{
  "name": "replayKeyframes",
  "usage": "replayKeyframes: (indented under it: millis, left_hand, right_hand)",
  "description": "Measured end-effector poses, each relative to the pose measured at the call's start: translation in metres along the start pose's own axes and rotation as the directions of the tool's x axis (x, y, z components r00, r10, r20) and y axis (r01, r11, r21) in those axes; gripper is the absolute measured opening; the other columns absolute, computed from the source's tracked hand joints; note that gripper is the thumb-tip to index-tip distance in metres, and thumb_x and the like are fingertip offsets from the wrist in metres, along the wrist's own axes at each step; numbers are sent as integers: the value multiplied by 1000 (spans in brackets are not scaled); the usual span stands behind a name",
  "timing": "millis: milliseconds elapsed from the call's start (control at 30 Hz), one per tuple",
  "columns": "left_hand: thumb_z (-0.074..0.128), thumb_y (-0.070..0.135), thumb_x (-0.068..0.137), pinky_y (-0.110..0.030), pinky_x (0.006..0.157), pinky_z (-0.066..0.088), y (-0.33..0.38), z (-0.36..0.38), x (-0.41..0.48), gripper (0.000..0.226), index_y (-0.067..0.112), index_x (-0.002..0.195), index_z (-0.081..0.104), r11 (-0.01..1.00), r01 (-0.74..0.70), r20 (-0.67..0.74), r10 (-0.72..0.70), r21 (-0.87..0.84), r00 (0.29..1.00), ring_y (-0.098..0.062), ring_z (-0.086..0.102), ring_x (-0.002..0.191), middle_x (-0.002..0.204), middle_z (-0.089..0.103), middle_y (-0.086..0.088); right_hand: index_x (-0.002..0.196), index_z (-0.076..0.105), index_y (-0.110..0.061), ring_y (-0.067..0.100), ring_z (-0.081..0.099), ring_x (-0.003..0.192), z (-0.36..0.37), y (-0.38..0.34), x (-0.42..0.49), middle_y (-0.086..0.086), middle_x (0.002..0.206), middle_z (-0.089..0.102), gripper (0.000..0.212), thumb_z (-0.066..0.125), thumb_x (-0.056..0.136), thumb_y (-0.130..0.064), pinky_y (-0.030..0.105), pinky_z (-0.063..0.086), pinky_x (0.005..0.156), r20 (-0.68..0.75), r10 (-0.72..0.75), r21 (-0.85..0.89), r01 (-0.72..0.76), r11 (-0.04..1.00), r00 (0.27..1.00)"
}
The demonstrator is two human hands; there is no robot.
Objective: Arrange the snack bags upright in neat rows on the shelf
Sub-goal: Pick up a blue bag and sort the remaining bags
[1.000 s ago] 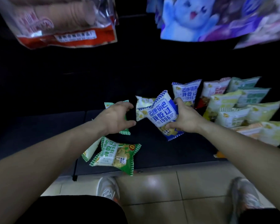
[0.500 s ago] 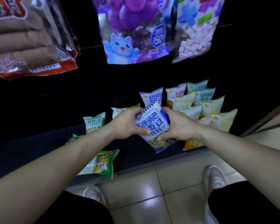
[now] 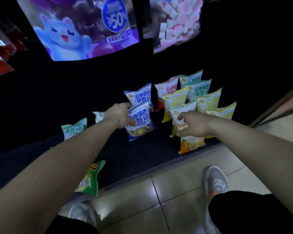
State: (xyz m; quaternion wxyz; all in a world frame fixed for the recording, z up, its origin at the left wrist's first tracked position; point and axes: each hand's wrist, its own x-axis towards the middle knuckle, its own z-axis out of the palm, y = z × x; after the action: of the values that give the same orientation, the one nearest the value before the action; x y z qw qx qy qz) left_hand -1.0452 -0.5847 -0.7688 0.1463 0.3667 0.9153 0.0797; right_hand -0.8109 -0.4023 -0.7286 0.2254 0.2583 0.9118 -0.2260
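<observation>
Around blue bag (image 3: 141,122), left hand's (image 3: 119,116) fingers (image 3: 125,105).

The left hand (image 3: 120,115) covers the blue bag's (image 3: 141,123) left edge, and its arm (image 3: 66,157) hides most of a green bag (image 3: 91,179). The right hand (image 3: 193,124) hides the orange bag's (image 3: 191,145) top; whether it pinches it is unclear. The top edge cuts off the cat bag (image 3: 78,31); the red bag (image 3: 0,59) is blurred.
</observation>
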Motion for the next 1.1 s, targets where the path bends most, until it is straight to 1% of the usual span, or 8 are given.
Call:
replayKeyframes:
  millis: [133,200,333,433,500,633,867,1100]
  left_hand:
    - [84,55,62,-39,85,52,7,30,40,99,28,146,39,999,27,26,-26,-41,999,-26,57,116,138,54,-3]
    - [84,54,63,-38,84,51,9,41,58,98,30,146,39,999,37,31,-36,-21,999,-27,57,116,139,53,-5]
    - [84,53,65,-38,80,52,13,52,84,94,31,145,39,999,28,4,-28,30,1000,-28,59,111,137,52,-8]
    - [81,55,67,-35,75,48,15,58,95,91,31,144,40,998,10,-47,-7,66,999,-27,58,113,133,56,-7]
    - [80,54,69,-35,77,48,18,60,100,87,30,143,41,994,-26,-65,33,102,997,-26,56,117,133,57,-6]
    - [79,52,73,-41,88,50,28,60,103,83,30,143,41,983,-94,-65,105,157,992,-26,50,123,135,55,-3]
    - [74,57,74,-44,98,38,36,54,98,82,28,142,39,941,-113,-80,146,318,986,-28,47,125,135,53,-4]
    - [71,61,75,-44,103,35,22,28,63,89,25,147,34,953,-145,-87,174,266,981,-28,39,132,145,44,-6]
  right_hand:
    - [148,33,-25,24,49,120,-1,13,15,5,146,40,73,64,88,-53,31,43,85,-7,5,55,-5,998,1000]
    - [147,34,-27,24,50,119,-2,16,22,4,147,40,71,63,88,-54,33,46,88,-14,14,95,-13,995,1000]
    - [146,35,-27,24,50,120,3,12,32,4,147,40,71,63,87,-55,31,42,83,4,16,69,-16,997,1000]
    - [146,36,-25,23,46,127,12,5,38,4,146,41,73,64,86,-55,32,42,94,32,3,20,-3,1000,999]
    - [146,36,-25,23,45,127,16,1,40,5,143,42,73,64,86,-55,32,40,98,49,-5,-8,6,1000,999]
    - [146,36,-25,23,46,125,17,-1,39,5,140,43,72,62,86,-56,33,41,98,54,-3,-27,4,1000,999]
    - [146,36,-26,25,45,128,13,-1,38,5,142,41,71,63,87,-54,37,42,100,7,5,-45,-5,999,1000]
    - [146,36,-27,26,46,124,1,-26,34,3,143,37,70,62,87,-53,37,45,91,-80,-42,-89,34,995,996]
